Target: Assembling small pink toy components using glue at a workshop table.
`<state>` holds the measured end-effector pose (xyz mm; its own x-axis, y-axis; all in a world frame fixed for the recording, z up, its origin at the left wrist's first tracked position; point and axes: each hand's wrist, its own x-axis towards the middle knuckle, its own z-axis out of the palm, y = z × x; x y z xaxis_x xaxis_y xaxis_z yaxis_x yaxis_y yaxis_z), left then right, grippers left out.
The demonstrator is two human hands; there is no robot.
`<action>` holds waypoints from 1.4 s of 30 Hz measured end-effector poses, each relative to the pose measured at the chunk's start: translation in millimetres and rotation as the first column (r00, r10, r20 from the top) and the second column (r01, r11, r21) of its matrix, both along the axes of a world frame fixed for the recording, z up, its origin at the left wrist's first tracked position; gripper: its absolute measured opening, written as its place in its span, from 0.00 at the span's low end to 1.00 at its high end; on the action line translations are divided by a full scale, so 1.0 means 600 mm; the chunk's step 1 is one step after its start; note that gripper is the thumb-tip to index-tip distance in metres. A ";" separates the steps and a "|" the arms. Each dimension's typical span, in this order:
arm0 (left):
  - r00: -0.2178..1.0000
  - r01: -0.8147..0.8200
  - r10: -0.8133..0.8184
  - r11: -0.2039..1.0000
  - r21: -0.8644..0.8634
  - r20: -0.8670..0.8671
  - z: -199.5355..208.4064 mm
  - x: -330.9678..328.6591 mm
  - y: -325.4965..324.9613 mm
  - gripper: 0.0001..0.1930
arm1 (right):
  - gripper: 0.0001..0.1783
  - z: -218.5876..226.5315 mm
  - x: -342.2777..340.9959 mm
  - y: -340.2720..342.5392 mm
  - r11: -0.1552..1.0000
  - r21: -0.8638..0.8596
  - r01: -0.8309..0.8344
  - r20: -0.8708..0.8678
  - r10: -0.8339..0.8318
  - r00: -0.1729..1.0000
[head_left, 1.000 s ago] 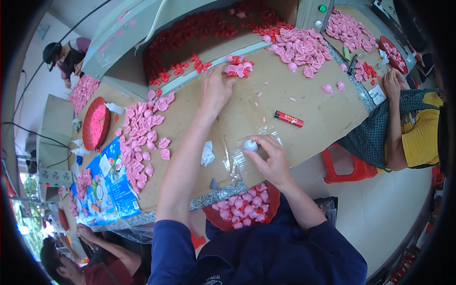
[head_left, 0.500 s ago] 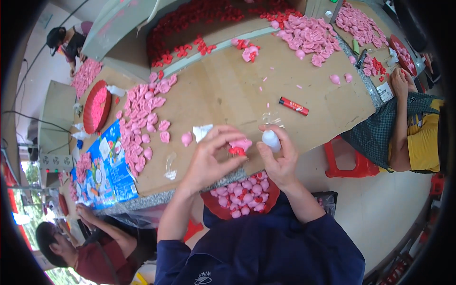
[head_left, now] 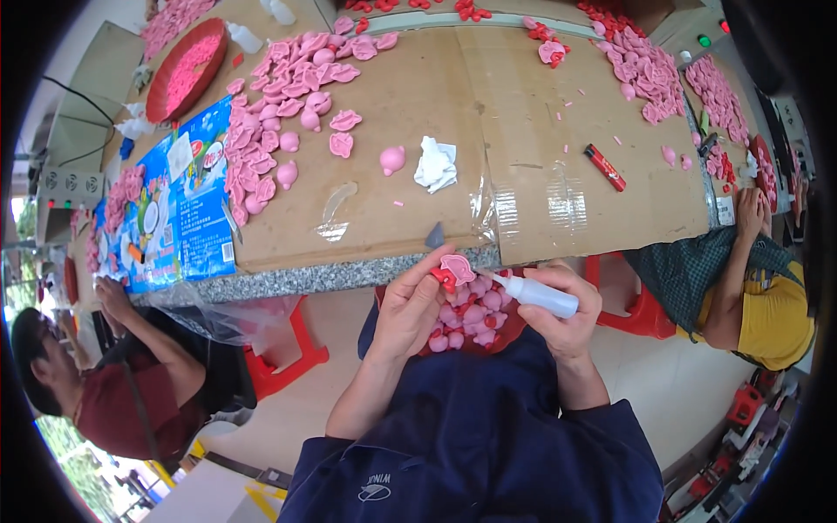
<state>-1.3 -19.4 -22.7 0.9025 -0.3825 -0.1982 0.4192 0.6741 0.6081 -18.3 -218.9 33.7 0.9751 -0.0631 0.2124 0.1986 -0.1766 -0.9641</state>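
My left hand (head_left: 404, 312) is closed, pinching a small hollow pink part (head_left: 457, 268) with a red bow-shaped piece (head_left: 444, 280) at its side. In my right hand (head_left: 568, 315) lies a whitish squeeze bottle (head_left: 547, 297), tilted so that its thin nozzle points left at the pink part. The nozzle tip is close to that part; whether they touch I cannot tell. Under both hands, at my lap, a red basin (head_left: 513, 335) holds several rounded pink pieces with red bits, partly hidden by my hands.
On the cardboard-covered table (head_left: 418, 96) lie a crumpled white tissue (head_left: 435, 164), a red lighter-like stick (head_left: 605, 167) and a grey pointed piece (head_left: 435, 235). Pink parts (head_left: 292, 87) are heaped at left. People sit left (head_left: 131, 392) and right (head_left: 763, 305), beside red stools (head_left: 292, 349).
My view has shifted. Both hands have come down from over the table to above the basin. The bottle has tipped from pointing toward me to nozzle leftward, close to the pink part.
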 end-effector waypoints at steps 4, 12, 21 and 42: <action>0.998 0.029 -0.032 0.998 -0.057 -0.055 0.014 0.006 -0.002 0.21 | 0.17 0.002 -0.001 -0.001 0.999 -0.016 -0.029 0.036 0.030 0.999; 0.997 0.050 -0.055 0.996 -0.073 -0.057 0.016 0.008 -0.001 0.22 | 0.15 -0.003 0.002 0.008 0.999 0.014 -0.038 -0.010 0.038 0.999; 0.996 0.073 -0.076 0.995 -0.062 -0.049 0.022 0.010 -0.004 0.22 | 0.14 -0.001 0.002 0.005 1.000 -0.008 -0.004 -0.012 0.004 1.000; 0.993 0.099 -0.103 0.994 -0.053 -0.061 0.025 0.004 -0.007 0.21 | 0.15 -0.007 0.006 0.004 0.997 -0.011 0.076 0.044 -0.076 0.996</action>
<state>0.9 -23.7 -7.7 0.8448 -0.4820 -0.2323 0.5236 0.6553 0.5444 -14.7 -216.7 29.5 0.9575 -0.1338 0.2554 0.2254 -0.2051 -0.9524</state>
